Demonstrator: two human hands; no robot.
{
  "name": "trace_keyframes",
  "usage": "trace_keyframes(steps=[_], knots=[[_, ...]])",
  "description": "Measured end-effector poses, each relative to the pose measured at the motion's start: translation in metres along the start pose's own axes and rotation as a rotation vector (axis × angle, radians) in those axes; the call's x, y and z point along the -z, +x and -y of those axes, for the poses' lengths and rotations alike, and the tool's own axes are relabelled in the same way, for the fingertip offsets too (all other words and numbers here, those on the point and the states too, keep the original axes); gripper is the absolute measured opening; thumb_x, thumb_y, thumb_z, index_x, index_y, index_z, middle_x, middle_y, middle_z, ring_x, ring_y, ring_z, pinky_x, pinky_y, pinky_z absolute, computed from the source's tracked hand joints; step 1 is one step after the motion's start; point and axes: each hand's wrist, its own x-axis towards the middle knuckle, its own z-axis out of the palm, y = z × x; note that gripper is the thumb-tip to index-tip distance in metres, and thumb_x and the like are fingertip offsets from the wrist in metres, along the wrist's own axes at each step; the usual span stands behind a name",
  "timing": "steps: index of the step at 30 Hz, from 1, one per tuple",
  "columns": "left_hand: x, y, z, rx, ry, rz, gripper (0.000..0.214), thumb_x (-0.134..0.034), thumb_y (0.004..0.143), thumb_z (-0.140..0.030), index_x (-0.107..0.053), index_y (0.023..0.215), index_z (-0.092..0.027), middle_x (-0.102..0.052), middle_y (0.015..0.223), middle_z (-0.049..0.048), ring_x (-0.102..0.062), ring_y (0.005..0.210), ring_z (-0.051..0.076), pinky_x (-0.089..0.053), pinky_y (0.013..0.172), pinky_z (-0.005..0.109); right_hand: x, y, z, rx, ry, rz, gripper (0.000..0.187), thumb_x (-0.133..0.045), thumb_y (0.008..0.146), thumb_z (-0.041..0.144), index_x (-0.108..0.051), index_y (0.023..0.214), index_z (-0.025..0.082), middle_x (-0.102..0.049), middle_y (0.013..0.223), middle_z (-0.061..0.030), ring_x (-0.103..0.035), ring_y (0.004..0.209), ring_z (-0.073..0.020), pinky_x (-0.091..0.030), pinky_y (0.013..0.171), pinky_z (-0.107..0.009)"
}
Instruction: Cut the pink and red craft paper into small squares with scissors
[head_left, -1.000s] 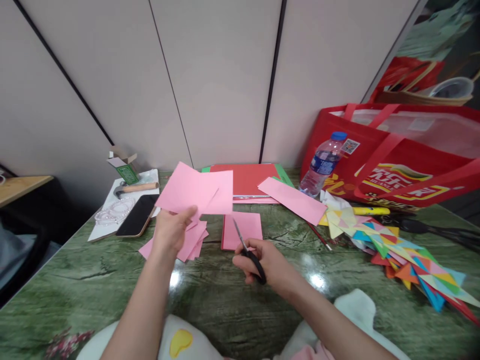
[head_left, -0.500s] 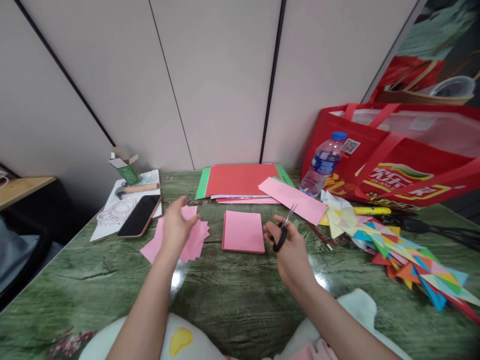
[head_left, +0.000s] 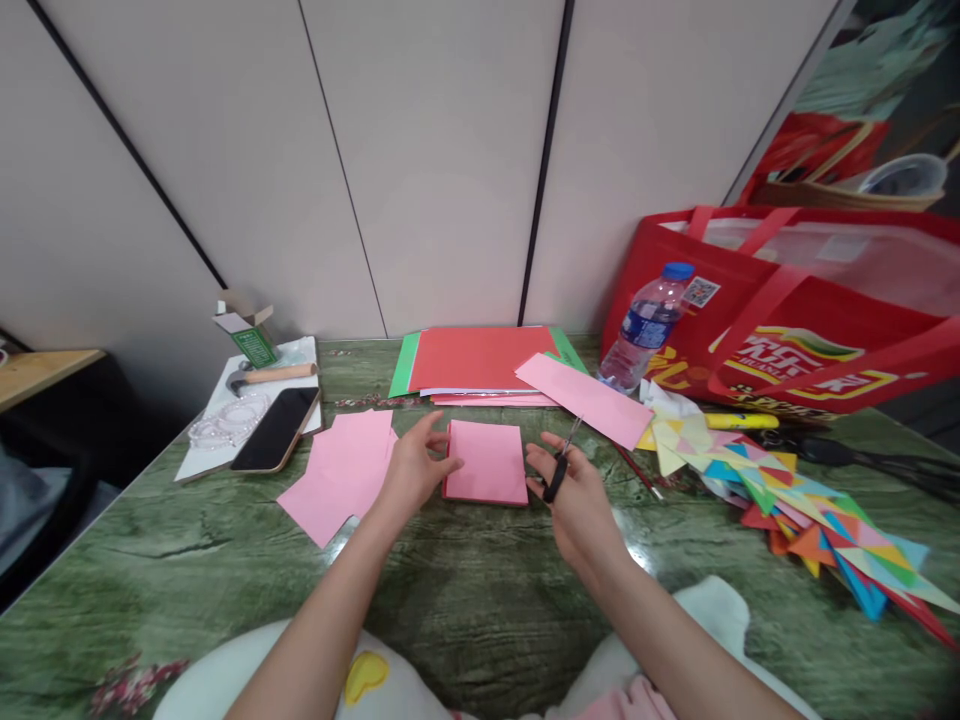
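My left hand (head_left: 416, 468) hovers with fingers apart at the left edge of a neat stack of pink paper squares (head_left: 487, 460) on the green table (head_left: 465, 590). It holds nothing. A loose pile of pink cut sheets (head_left: 341, 475) lies just left of it. My right hand (head_left: 574, 490) is closed on small black-handled scissors (head_left: 561, 465), blades pointing up and away, right of the pink stack.
Red and green paper sheets (head_left: 480, 360) and a long pink strip (head_left: 585, 398) lie behind. A water bottle (head_left: 645, 325) and red bag (head_left: 810, 310) stand at right, with folded coloured paper shapes (head_left: 795, 500). A phone (head_left: 276, 428), hammer (head_left: 266, 376) and small box (head_left: 247, 330) sit at left.
My left hand laid the pink sheets on the loose pile, let go, then moved right to the pink stack. My right hand carried the scissors to the stack's right side.
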Motion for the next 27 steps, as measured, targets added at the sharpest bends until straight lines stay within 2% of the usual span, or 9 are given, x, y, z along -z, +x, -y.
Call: trace_keyframes(steps=[8, 12, 15, 17, 19, 22, 24, 27], knots=[[-0.002, -0.001, -0.002, 0.054, -0.203, 0.030, 0.063, -0.071, 0.050, -0.012, -0.051, 0.109, -0.014, -0.066, 0.081, 0.0063, -0.060, 0.068, 0.017, -0.049, 0.065, 0.033, 0.001, 0.001, -0.002, -0.016, 0.007, 0.013, 0.052, -0.074, 0.048, 0.029, -0.054, 0.095, 0.018, -0.062, 0.083, -0.0018, -0.056, 0.066, -0.0114, -0.042, 0.054, -0.020], [0.000, -0.003, -0.009, 0.075, -0.289, 0.011, 0.061, -0.071, 0.052, -0.013, -0.049, 0.110, -0.014, -0.065, 0.077, 0.0027, -0.060, 0.068, 0.014, -0.048, 0.070, 0.030, 0.000, 0.001, -0.001, -0.007, 0.010, 0.011, 0.050, -0.074, 0.049, 0.029, -0.054, 0.094, 0.018, -0.062, 0.083, -0.0016, -0.057, 0.066, -0.0116, -0.042, 0.054, -0.020], [-0.001, -0.006, -0.013, 0.101, -0.348, 0.047, 0.061, -0.072, 0.053, -0.016, -0.049, 0.109, -0.015, -0.064, 0.072, -0.0001, -0.060, 0.067, 0.013, -0.047, 0.068, 0.028, 0.000, 0.000, -0.001, 0.006, 0.008, -0.001, 0.048, -0.073, 0.051, 0.030, -0.054, 0.094, 0.019, -0.062, 0.084, -0.0018, -0.057, 0.066, -0.0120, -0.043, 0.055, -0.021], [-0.003, -0.009, -0.016, 0.124, -0.373, 0.092, 0.053, -0.073, 0.052, -0.017, -0.054, 0.101, -0.014, -0.064, 0.069, 0.0004, -0.060, 0.065, 0.014, -0.047, 0.064, 0.028, 0.000, 0.001, -0.003, 0.011, 0.001, -0.007, 0.048, -0.073, 0.051, 0.030, -0.054, 0.094, 0.019, -0.062, 0.085, -0.0022, -0.057, 0.067, -0.0124, -0.043, 0.056, -0.021], [-0.004, -0.011, -0.019, 0.141, -0.388, 0.132, 0.037, -0.074, 0.052, -0.019, -0.058, 0.085, -0.012, -0.064, 0.066, 0.0020, -0.059, 0.061, 0.014, -0.046, 0.058, 0.026, 0.001, 0.002, -0.005, 0.022, -0.001, -0.010, 0.048, -0.073, 0.052, 0.030, -0.054, 0.094, 0.019, -0.062, 0.086, -0.0024, -0.057, 0.068, -0.0127, -0.044, 0.057, -0.022], [-0.002, -0.014, -0.024, 0.139, -0.423, 0.161, 0.024, -0.073, 0.056, -0.025, -0.056, 0.067, -0.012, -0.061, 0.060, 0.0011, -0.056, 0.056, 0.011, -0.043, 0.053, 0.021, 0.003, 0.005, -0.008, 0.075, 0.020, -0.019, 0.048, -0.073, 0.054, 0.031, -0.054, 0.096, 0.020, -0.062, 0.090, -0.0023, -0.058, 0.071, -0.0133, -0.045, 0.059, -0.024], [0.002, -0.015, -0.029, 0.130, -0.468, 0.171, 0.023, -0.069, 0.062, -0.030, -0.055, 0.069, -0.013, -0.060, 0.060, -0.0006, -0.054, 0.055, 0.010, -0.042, 0.052, 0.020, 0.004, 0.006, -0.008, 0.129, 0.038, -0.028, 0.045, -0.073, 0.056, 0.031, -0.054, 0.096, 0.021, -0.061, 0.093, -0.0022, -0.058, 0.076, -0.0136, -0.046, 0.063, -0.024], [0.009, -0.015, -0.035, 0.132, -0.672, 0.200, 0.022, -0.062, 0.071, -0.032, -0.055, 0.082, -0.015, -0.064, 0.071, 0.0020, -0.058, 0.059, 0.011, -0.046, 0.054, 0.022, 0.003, 0.004, -0.005, 0.165, 0.075, -0.002, 0.040, -0.071, 0.059, 0.030, -0.054, 0.095, 0.023, -0.062, 0.095, -0.0012, -0.059, 0.080, -0.0138, -0.047, 0.066, -0.025]])
